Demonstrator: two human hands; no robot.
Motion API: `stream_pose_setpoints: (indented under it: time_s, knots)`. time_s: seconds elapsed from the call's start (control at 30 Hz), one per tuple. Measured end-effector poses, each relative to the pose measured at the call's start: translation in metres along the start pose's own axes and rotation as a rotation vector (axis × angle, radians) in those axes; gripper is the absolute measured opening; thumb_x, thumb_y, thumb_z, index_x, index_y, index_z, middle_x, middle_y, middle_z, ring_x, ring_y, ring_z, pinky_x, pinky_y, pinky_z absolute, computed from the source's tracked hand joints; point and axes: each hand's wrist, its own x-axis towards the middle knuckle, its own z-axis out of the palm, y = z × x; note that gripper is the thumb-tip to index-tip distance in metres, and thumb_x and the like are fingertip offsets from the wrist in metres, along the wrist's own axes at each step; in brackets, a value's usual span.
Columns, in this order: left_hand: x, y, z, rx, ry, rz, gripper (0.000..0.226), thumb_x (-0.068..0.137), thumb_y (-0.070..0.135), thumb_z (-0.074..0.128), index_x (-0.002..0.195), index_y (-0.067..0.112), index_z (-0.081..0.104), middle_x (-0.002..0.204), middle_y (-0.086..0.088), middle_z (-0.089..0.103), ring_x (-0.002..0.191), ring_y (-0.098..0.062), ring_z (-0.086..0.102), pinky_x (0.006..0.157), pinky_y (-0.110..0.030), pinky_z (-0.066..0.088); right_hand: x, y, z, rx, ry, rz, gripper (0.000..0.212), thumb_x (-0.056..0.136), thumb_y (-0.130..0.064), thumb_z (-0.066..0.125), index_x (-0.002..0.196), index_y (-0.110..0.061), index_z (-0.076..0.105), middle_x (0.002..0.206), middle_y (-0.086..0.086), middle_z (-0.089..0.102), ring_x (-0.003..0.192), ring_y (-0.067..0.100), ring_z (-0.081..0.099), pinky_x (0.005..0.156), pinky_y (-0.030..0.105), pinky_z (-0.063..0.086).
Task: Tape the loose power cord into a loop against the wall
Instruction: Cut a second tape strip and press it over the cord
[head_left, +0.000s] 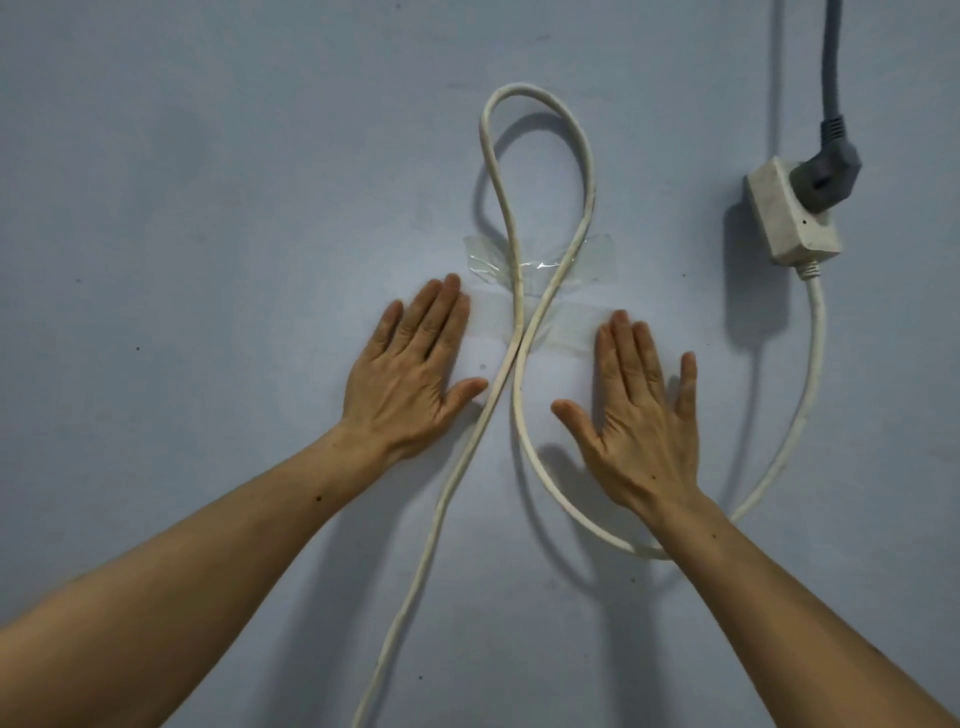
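A white power cord (586, 171) forms an upright loop on the pale wall (208, 182) and crosses itself near the middle. Two strips of clear tape (592, 257) lie over the crossing, one above the other. My left hand (410, 374) rests flat on the wall left of the crossing, fingers spread, its fingertips at the lower strip's left end. My right hand (634, 410) lies flat on the right side, fingertips at the lower strip's right end. Neither hand holds anything.
A white socket block (789, 218) hangs at the right with a grey plug (831, 171) in it and a grey cable running up. The white cord runs from the block down behind my right forearm; its other end leaves the frame at the bottom.
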Motion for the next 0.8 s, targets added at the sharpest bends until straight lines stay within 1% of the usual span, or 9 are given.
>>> stream_pose_setpoints:
  time_s: [0.07, 0.13, 0.2, 0.27, 0.33, 0.4, 0.47, 0.63, 0.8]
  knots:
    - [0.003, 0.012, 0.001, 0.013, 0.014, 0.029, 0.080, 0.095, 0.061, 0.020, 0.154, 0.009, 0.006, 0.163, -0.009, -0.001, 0.151, -0.021, -0.001, 0.123, -0.039, 0.000, 0.004, -0.010, 0.000, 0.005, 0.022, -0.025, 0.082, 0.090, -0.067, 0.006, 0.153, -0.015, 0.000, 0.161, 0.000, -0.008, 0.148, 0.016, -0.009, 0.117, 0.045, -0.012]
    - [0.008, 0.021, 0.002, 0.023, 0.009, 0.113, 0.079, 0.096, 0.061, 0.020, 0.154, 0.010, 0.006, 0.163, -0.008, 0.001, 0.151, -0.020, 0.000, 0.123, -0.039, 0.003, 0.011, -0.016, -0.001, 0.012, 0.027, -0.093, 0.079, 0.092, -0.065, 0.005, 0.153, -0.014, 0.004, 0.161, 0.001, -0.004, 0.148, 0.016, -0.006, 0.118, 0.045, -0.011]
    - [0.011, 0.019, 0.001, 0.010, -0.017, 0.145, 0.078, 0.096, 0.061, 0.018, 0.155, 0.011, 0.005, 0.164, -0.006, 0.002, 0.152, -0.019, 0.000, 0.123, -0.038, 0.005, 0.014, -0.013, -0.001, -0.010, 0.011, -0.151, 0.078, 0.092, -0.065, 0.003, 0.153, -0.016, 0.005, 0.162, 0.000, -0.002, 0.148, 0.014, -0.006, 0.118, 0.046, -0.009]
    - [0.011, 0.016, -0.001, 0.002, -0.011, 0.166, 0.077, 0.096, 0.060, 0.013, 0.155, 0.010, 0.005, 0.164, -0.007, 0.003, 0.151, -0.019, 0.001, 0.123, -0.038, 0.004, 0.014, -0.007, -0.002, -0.024, 0.035, -0.166, 0.076, 0.093, -0.062, 0.006, 0.153, -0.016, 0.007, 0.161, 0.000, 0.001, 0.148, 0.014, -0.003, 0.119, 0.047, -0.006]
    - [0.016, 0.013, -0.009, -0.038, 0.030, 0.161, 0.078, 0.096, 0.059, 0.012, 0.154, 0.007, 0.006, 0.163, -0.011, 0.004, 0.151, -0.020, 0.002, 0.123, -0.037, 0.002, 0.022, -0.009, -0.009, 0.015, 0.092, -0.149, 0.072, 0.095, -0.057, 0.011, 0.153, -0.014, 0.010, 0.161, 0.002, 0.005, 0.148, 0.015, 0.000, 0.119, 0.045, -0.004]
    - [0.032, 0.011, -0.016, -0.072, 0.071, 0.110, 0.080, 0.096, 0.059, 0.012, 0.153, 0.004, 0.006, 0.163, -0.013, 0.004, 0.151, -0.021, 0.001, 0.123, -0.037, 0.002, 0.042, -0.012, -0.016, 0.035, 0.143, -0.121, 0.067, 0.097, -0.050, 0.014, 0.152, -0.013, 0.009, 0.161, 0.003, 0.004, 0.148, 0.015, -0.001, 0.119, 0.042, -0.006]
    - [0.052, 0.005, -0.021, -0.062, 0.055, 0.087, 0.082, 0.094, 0.063, 0.007, 0.153, 0.006, 0.004, 0.163, -0.012, 0.003, 0.151, -0.020, 0.000, 0.123, -0.038, 0.004, 0.063, -0.011, -0.019, 0.012, 0.155, -0.123, 0.066, 0.097, -0.047, 0.014, 0.152, -0.012, 0.005, 0.162, 0.003, 0.002, 0.148, 0.014, -0.003, 0.119, 0.040, -0.007]
    - [0.053, 0.000, -0.017, 0.001, 0.035, 0.100, 0.084, 0.093, 0.065, 0.011, 0.154, 0.008, 0.002, 0.164, -0.009, 0.000, 0.151, -0.019, -0.003, 0.123, -0.037, 0.001, 0.066, -0.005, -0.010, -0.055, 0.150, -0.129, 0.067, 0.098, -0.050, 0.011, 0.153, -0.013, 0.001, 0.162, 0.003, -0.003, 0.148, 0.014, -0.005, 0.119, 0.040, -0.008]
    - [0.031, -0.005, -0.015, 0.064, 0.016, 0.162, 0.084, 0.094, 0.064, 0.012, 0.154, 0.007, 0.004, 0.164, -0.011, 0.001, 0.151, -0.022, -0.002, 0.123, -0.038, 0.001, 0.051, -0.003, -0.008, -0.085, 0.133, -0.101, 0.066, 0.098, -0.049, 0.016, 0.153, -0.014, 0.000, 0.161, 0.004, -0.004, 0.148, 0.017, -0.006, 0.119, 0.043, -0.008]
